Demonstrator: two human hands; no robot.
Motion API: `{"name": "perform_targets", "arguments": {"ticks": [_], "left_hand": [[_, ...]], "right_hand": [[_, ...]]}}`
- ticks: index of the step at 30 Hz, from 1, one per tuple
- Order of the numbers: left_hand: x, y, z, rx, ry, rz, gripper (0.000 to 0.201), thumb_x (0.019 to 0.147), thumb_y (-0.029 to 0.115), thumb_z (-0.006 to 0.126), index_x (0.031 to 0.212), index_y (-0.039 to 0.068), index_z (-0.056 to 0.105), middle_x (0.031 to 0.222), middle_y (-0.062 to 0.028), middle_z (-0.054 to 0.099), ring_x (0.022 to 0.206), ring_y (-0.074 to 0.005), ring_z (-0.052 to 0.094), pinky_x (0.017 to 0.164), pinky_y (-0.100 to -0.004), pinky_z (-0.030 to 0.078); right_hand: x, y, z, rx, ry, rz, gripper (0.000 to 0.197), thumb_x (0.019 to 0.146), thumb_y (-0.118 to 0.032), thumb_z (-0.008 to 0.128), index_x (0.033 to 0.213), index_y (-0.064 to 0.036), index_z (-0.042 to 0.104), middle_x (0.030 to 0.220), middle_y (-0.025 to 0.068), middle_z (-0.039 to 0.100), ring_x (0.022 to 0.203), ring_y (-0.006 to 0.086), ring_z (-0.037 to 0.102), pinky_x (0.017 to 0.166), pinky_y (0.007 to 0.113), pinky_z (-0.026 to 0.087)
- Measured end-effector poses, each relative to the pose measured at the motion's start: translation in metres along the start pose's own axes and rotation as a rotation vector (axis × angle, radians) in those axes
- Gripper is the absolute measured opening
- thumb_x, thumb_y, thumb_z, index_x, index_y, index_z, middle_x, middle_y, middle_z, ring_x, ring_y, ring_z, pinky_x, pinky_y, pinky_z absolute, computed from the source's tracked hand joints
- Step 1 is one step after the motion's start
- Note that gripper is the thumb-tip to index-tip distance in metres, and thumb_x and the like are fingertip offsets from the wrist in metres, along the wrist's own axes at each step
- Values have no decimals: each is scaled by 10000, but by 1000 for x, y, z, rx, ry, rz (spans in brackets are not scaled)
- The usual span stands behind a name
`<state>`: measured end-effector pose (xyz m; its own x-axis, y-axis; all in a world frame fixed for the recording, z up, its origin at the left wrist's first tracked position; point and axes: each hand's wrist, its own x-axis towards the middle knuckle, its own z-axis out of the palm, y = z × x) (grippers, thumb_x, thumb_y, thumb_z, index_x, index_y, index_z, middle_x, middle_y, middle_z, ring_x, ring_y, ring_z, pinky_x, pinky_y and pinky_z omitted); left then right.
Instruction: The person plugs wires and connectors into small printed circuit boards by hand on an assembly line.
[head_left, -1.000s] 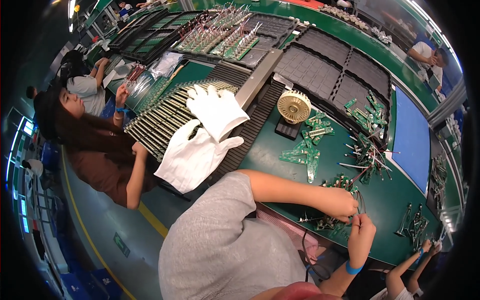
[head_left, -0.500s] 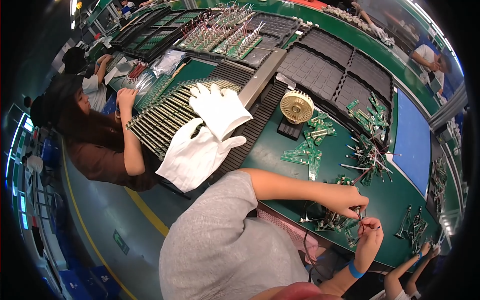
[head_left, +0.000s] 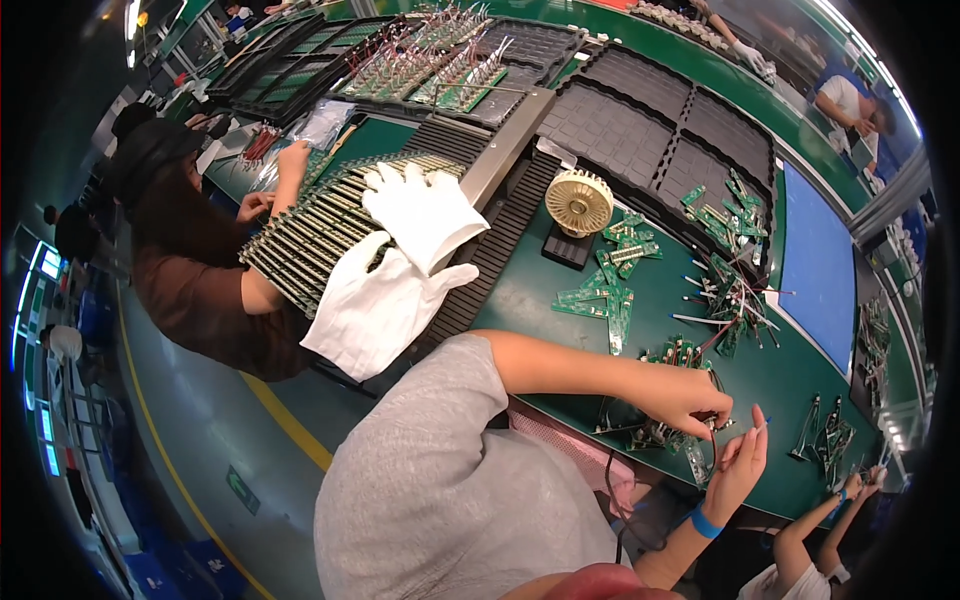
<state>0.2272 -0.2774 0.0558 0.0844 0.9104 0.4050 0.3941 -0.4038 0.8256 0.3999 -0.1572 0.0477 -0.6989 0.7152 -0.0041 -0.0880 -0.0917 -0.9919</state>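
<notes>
Inside the black tray [head_left: 712, 168] lie green boards [head_left: 742, 225], left hand [head_left: 696, 402] pinching wire [head_left: 713, 447], right hand [head_left: 738, 468] outspread.

- Down at eight o'clock, the grey-green floor [head_left: 200, 400], a yellow stripe [head_left: 285, 421] slashing across, a green arrow sign [head_left: 242, 490] beside it!
- Nine o'clock: a lit screen [head_left: 50, 262] glowing.
- Ten: a bright tube light [head_left: 133, 20].
- Two: strip lights [head_left: 868, 50] blazing.
- Three: the green-topped workbench [head_left: 780, 385] curving away.
</notes>
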Motion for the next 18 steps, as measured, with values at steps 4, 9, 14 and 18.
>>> {"name": "perform_targets", "arguments": {"ticks": [4,9,14,18], "left_hand": [[4,2,5,18,-35,82,208,774,169,591,902,23,516,727,-146,576,676,-302,579,587,-375,442],[-1,-3,-16,-53,82,-148,201,802,128,593,972,32,542,699,-57,604,629,-126,626,548,-248,484],[6,-2,-17,-480,154,-372,196,850,61,538,1027,-6,487,893,-63,570,700,-131,628,584,-203,509],[10,-6,-12,-618,135,-370,230,862,59,518,1066,-16,445,914,-94,570,731,-153,627,610,-225,521]], "right_hand": [[-12,-3,-2,-107,12,6,182,926,-177,429,1053,-47,431,539,-37,370,445,28,319,398,169,226],[5,-24,21,-338,-63,-29,123,840,-105,550,771,-6,531,633,-29,453,560,38,386,487,188,304],[7,-27,13,-307,-165,6,156,831,-108,560,805,43,592,803,14,481,702,66,428,626,184,345],[6,-27,10,-338,-211,-34,151,836,-109,550,795,30,597,870,31,481,757,85,439,673,199,358]]}}
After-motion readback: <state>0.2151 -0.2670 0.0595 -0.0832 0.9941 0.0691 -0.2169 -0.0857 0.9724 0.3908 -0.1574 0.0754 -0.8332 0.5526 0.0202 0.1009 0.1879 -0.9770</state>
